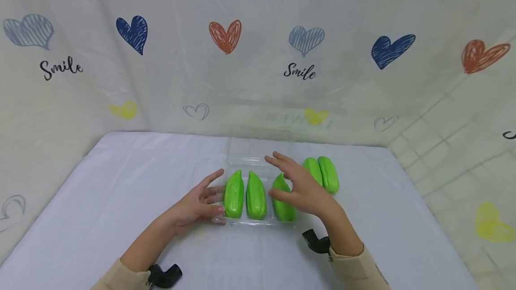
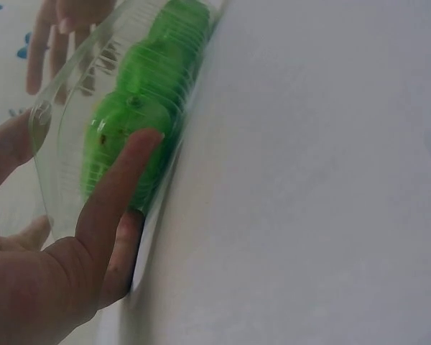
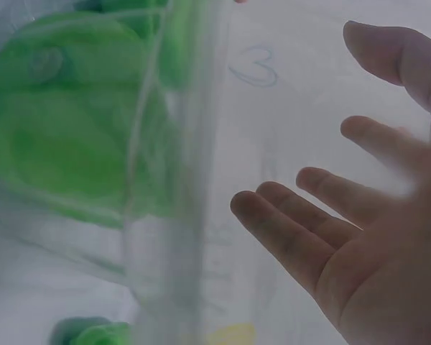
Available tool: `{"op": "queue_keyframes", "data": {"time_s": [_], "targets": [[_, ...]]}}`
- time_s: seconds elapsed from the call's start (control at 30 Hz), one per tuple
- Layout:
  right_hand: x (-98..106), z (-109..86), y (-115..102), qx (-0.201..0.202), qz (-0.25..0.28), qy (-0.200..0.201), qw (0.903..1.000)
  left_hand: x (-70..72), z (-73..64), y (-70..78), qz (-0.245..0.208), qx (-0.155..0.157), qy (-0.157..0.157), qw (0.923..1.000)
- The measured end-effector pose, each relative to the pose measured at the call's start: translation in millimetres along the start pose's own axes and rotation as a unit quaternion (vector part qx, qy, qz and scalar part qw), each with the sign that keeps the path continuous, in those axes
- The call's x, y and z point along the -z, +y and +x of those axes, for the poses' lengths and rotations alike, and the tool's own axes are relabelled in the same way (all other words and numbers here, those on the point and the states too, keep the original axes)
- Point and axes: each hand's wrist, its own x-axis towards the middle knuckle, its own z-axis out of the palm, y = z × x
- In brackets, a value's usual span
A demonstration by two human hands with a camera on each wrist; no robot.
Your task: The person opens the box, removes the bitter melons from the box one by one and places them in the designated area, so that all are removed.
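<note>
A clear plastic box [image 1: 260, 223] lies on the white table with its see-through lid raised at the back. Inside are three long, glossy green ridged fruit-like pieces: one at the left [image 1: 234, 195], one in the middle [image 1: 255, 196] and one at the right [image 1: 284, 209]. My left hand [image 1: 196, 207] rests against the box's left side, fingers spread, its thumb along the front corner in the left wrist view. Over the right end of the box, my right hand [image 1: 304, 188] hovers with fingers apart, holding nothing and partly hiding the right piece.
Two more green pieces [image 1: 328, 174] lie side by side on the table [image 1: 375, 218], just right of the box and partly behind my right hand. A pale curtain [image 1: 258, 88] with hearts and "Smile" lettering hangs behind the table's far edge.
</note>
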Motion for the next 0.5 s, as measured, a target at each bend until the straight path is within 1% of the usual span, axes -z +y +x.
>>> {"op": "queue_keyframes", "data": {"time_s": [0.17,0.37,0.5], "targets": [[-8.2,2.1,-2.0,0.002,-0.018,-0.008,0.9998,0.2,-0.5,0.0,-0.004,-0.001,-0.004,1.0000],[-17.7,6.2,-3.1,0.000,-0.028,-0.022,0.9994,0.0,-0.2,-0.1,-0.012,-0.004,-0.009,0.9999],[-20.5,7.0,-3.8,-0.004,-0.029,-0.028,0.9992,-0.6,0.4,1.3,-0.012,-0.004,-0.009,0.9999]]}}
